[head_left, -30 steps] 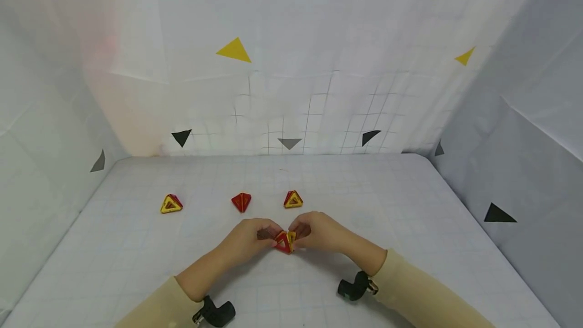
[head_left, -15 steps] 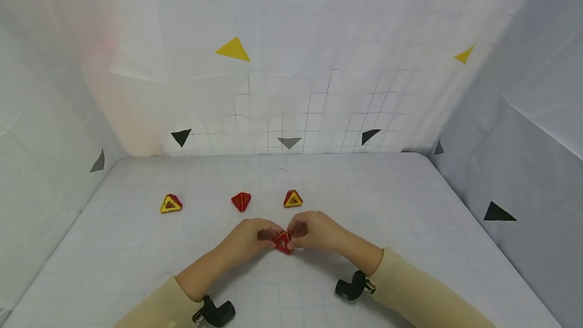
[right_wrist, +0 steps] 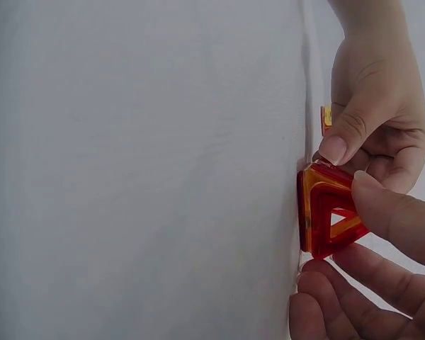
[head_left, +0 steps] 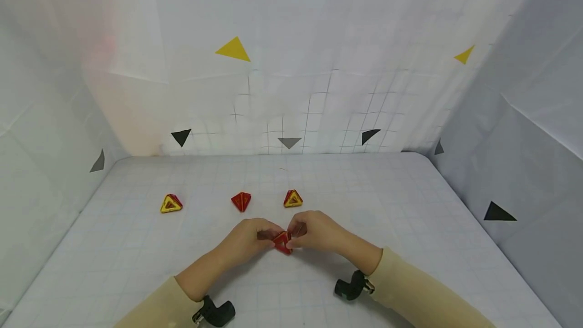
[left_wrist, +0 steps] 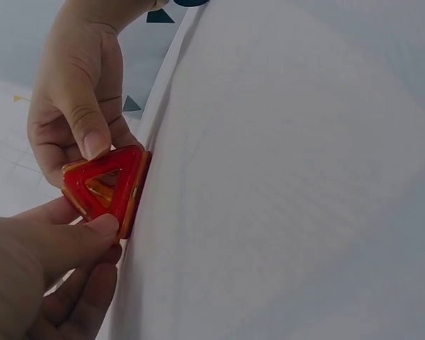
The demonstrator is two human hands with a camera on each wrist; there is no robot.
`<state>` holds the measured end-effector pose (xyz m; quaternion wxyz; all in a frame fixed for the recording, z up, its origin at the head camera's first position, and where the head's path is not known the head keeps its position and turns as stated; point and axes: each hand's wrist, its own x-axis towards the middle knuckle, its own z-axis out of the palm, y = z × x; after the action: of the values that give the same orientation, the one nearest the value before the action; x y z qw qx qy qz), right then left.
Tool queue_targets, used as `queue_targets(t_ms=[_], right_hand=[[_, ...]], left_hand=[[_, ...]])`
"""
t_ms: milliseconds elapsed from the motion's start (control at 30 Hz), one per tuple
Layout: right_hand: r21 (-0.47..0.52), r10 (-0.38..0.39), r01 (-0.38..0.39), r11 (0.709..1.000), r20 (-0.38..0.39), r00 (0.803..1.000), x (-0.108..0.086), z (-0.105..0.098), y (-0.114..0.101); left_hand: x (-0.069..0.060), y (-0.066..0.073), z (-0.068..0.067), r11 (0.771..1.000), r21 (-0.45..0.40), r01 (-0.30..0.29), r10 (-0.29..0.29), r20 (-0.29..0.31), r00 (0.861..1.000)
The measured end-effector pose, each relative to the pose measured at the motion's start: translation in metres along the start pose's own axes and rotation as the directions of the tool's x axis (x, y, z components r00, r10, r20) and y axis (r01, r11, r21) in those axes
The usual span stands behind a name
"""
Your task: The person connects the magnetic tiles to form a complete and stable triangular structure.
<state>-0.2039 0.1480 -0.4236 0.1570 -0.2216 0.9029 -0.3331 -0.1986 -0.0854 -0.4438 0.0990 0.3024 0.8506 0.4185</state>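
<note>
Near the middle of the table, a small pyramid of red and orange triangular magnetic tiles (head_left: 282, 243) sits between both hands. My left hand (head_left: 249, 238) pinches its left side; in the left wrist view the thumb (left_wrist: 105, 225) lies on the red front tile. On the opposite side, my right hand (head_left: 321, 232) pinches the pyramid between thumb and fingers, plainly seen in the right wrist view, where the pyramid (right_wrist: 320, 212) rests low at the table surface. The hands hide part of its sides and back.
Behind the hands stand three similar pyramids: a yellow-fronted one (head_left: 171, 204) at far left, a red one (head_left: 241, 201) near the middle, and another yellow-fronted one (head_left: 293, 198) to its right. White sheet walls enclose the gridded white table (head_left: 387, 191).
My right hand has shifted slightly left against the pyramid. The yellow tile that showed at its right side is no longer visible, and the red face is in front. The left hand has barely moved.
</note>
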Motion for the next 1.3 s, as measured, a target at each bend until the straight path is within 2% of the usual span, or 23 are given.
queue_targets(t_ms=[167, 433, 867, 1300], right_hand=[[0.011, 0.023, -0.023, 1.000, 0.010, 1.000, 0.0003, 0.0001, -0.0009], [0.024, 0.045, -0.047, 0.999, 0.072, 0.996, 0.0043, -0.0017, 0.0004], [0.082, 0.017, -0.029, 0.996, 0.140, 0.990, 0.0091, -0.0054, 0.0050], [0.097, 0.067, -0.080, 0.992, 0.131, 0.989, 0.0084, -0.0044, 0.0034]], left_hand=[[0.0006, -0.0016, 0.0007, 1.000, -0.017, 0.008, -0.008, 0.007, 1.000], [0.0006, -0.0004, 0.0014, 0.999, -0.043, 0.031, -0.030, 0.003, 1.000], [0.0012, -0.0058, 0.0040, 0.996, -0.084, 0.022, -0.023, -0.019, 1.000], [0.0012, -0.0048, 0.0050, 0.994, -0.107, 0.029, -0.032, -0.027, 0.999]])
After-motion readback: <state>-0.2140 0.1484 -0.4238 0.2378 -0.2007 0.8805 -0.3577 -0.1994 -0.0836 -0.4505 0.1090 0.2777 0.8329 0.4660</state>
